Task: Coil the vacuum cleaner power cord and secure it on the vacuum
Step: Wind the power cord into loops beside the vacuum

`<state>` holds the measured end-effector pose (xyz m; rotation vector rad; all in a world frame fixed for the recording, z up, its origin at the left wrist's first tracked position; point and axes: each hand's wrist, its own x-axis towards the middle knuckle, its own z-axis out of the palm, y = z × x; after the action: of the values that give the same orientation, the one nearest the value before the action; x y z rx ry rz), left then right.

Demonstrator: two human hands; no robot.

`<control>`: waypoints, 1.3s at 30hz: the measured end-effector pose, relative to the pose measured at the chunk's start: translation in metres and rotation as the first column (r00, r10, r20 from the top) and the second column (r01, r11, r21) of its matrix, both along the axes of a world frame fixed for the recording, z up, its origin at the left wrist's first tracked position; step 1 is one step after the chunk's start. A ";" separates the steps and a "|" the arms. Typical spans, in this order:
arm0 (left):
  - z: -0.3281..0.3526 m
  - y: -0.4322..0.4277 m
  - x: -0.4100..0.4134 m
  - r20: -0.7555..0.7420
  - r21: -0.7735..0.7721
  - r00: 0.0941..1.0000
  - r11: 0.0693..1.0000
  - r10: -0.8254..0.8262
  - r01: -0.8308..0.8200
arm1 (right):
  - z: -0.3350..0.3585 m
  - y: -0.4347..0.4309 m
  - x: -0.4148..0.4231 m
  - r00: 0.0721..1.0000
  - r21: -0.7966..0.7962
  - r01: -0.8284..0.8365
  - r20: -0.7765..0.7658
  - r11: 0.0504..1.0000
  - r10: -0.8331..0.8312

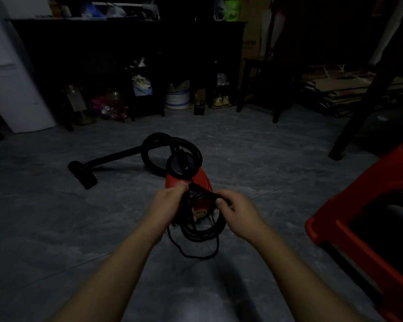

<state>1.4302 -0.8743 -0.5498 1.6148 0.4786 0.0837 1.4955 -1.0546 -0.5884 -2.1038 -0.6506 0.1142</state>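
A small red vacuum cleaner (201, 177) with a black round top stands on the grey floor in the middle of the dim room. Its black hose (149, 145) loops behind it and runs left to a floor nozzle (83, 174). The black power cord (203, 231) hangs in several loops in front of the vacuum. My left hand (166, 206) grips the bundle at its top left. My right hand (235, 213) pinches a strand at the top right. One loose loop of cord trails onto the floor below.
A red plastic stool (368, 219) stands close on the right. A dark shelf unit (126, 54) with bottles, a bucket and shoes under it lines the back wall. A dark wooden stool (265, 84) and flattened cardboard (340, 94) sit at the back right.
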 end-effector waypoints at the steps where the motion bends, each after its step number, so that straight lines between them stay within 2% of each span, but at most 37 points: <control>1: 0.001 -0.001 -0.001 0.001 -0.011 1.000 1.000 -0.010 0.010 | -0.001 0.000 0.001 1.000 -0.006 0.008 0.009 1.000 -0.008; 3: 0.001 -0.002 -0.002 0.015 -0.013 1.000 1.000 -0.013 0.013 | -0.001 0.000 0.001 1.000 -0.001 0.014 0.004 1.000 -0.014; 7: -0.001 -0.004 -0.003 0.080 0.093 0.994 0.993 -0.074 0.067 | -0.004 0.002 0.003 1.000 -0.015 0.015 0.001 1.000 -0.015; 15: -0.005 -0.002 -0.004 0.049 0.138 0.972 0.965 -0.230 0.221 | -0.004 0.000 0.004 0.998 0.004 0.056 -0.023 0.998 -0.056; 18: 0.000 0.000 -0.004 0.068 0.080 0.974 0.974 -0.216 0.211 | -0.006 0.002 0.004 0.990 0.086 0.086 -0.118 0.993 -0.075; 21: 0.001 0.003 -0.003 0.078 0.103 0.971 0.971 -0.225 0.217 | -0.005 0.007 0.001 0.986 0.164 0.044 -0.165 0.985 -0.017; 27: -0.008 0.013 0.000 0.103 0.334 0.959 0.917 -0.265 0.217 | -0.002 0.010 -0.006 0.999 0.079 -0.018 -0.044 0.997 0.021; 31: -0.005 0.019 -0.001 0.081 0.361 0.958 0.904 -0.276 0.230 | -0.003 0.011 -0.007 0.997 0.085 -0.061 -0.039 0.995 0.064; 35: -0.003 0.022 -0.001 0.075 0.365 0.955 0.899 -0.287 0.242 | -0.010 0.017 -0.009 0.991 0.014 -0.131 -0.010 0.991 0.131; 39: -0.007 0.025 0.001 0.058 0.351 0.955 0.901 -0.291 0.253 | -0.011 0.017 -0.006 0.991 0.046 -0.129 -0.013 0.991 0.130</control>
<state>1.4308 -0.8490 -0.5565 1.9923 0.1511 0.0448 1.4895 -1.0377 -0.5991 -2.0150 -0.7735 0.1866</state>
